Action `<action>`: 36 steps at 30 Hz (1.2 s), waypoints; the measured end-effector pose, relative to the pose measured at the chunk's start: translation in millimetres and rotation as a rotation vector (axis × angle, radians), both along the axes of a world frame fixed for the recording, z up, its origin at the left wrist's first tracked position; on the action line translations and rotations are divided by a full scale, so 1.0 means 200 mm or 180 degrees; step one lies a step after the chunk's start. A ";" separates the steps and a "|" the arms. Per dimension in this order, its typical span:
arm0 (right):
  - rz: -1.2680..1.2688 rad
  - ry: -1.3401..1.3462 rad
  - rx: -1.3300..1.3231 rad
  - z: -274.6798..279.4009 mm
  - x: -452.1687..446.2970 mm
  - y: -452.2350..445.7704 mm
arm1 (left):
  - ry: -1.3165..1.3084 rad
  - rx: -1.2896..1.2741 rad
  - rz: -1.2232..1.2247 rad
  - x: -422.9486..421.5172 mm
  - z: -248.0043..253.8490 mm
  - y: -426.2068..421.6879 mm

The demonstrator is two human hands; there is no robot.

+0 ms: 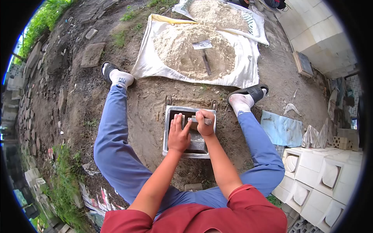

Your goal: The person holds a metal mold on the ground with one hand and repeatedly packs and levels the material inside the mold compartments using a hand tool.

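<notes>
A rectangular metal mould box [166, 134] with a pale rim and dark inside stands on the dirt between my legs. My left hand [179, 136] lies over its left half, fingers stretched out, fingertips at the inner far part. My right hand [206, 122] is wrapped around a short tool with a greyish handle [208, 122], held over the box's right side. The tool's working end is partly hidden between my hands, so its kind is unclear. My left index finger points at the tool; I cannot tell whether they touch.
Ahead lies a white sack sheet [145, 64] under a sandy pile [175, 42], with a trowel [206, 62] on it. Another pile [221, 15] is behind. White moulded blocks [311, 163] stack at right beside a bluish sheet [281, 129]. Stones [92, 55] lie at left.
</notes>
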State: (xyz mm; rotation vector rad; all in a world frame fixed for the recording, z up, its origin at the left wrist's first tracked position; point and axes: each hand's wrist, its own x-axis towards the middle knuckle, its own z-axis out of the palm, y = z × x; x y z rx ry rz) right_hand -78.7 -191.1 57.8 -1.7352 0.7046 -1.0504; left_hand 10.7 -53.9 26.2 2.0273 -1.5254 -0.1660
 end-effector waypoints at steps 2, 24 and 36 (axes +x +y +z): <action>-0.0006 -0.0038 0.0314 -0.02 0.02 0.00 | -0.0029 0.0006 0.0005 0.01 0.00 0.00; 0.0109 -0.0650 0.1017 0.23 0.07 -0.10 | -0.0010 0.0126 -0.0038 0.03 0.00 -0.01; -0.0004 -0.0346 0.0923 -0.06 0.10 -0.05 | 0.0085 0.0027 0.0025 0.03 -0.01 -0.01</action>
